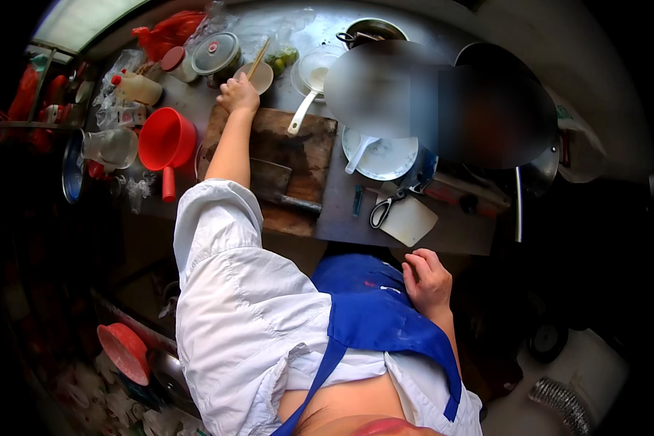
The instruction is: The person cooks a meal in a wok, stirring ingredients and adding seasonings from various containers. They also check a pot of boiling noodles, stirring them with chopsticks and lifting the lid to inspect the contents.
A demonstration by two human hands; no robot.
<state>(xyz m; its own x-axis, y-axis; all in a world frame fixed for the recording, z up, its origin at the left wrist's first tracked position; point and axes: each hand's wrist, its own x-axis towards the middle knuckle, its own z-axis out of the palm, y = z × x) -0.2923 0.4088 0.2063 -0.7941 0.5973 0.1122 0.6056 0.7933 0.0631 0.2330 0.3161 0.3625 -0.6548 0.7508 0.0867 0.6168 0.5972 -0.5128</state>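
Observation:
At the far edge of a wooden cutting board (305, 141), my left hand (238, 95) is closed around the near end of a pair of chopsticks (259, 58). Their far ends reach over a small pale bowl (261, 79). My right hand (429, 280) hangs low in front of the blue apron, fingers loosely bent, with nothing seen in it. A cleaver (270, 179) lies on the board beneath my left forearm. Beyond my right hand are black-handled scissors (381, 212), a pale square sheet (411, 220) and a blue lighter-like item (357, 200).
A red plastic dipper (166, 139), a glass jug (111, 147) and a lidded pot (216, 53) stand left. A white ladle (303, 113) rests by stacked bowls. On a white plate (384, 163) lies a white spoon (361, 154). A blurred patch hides part of the right side.

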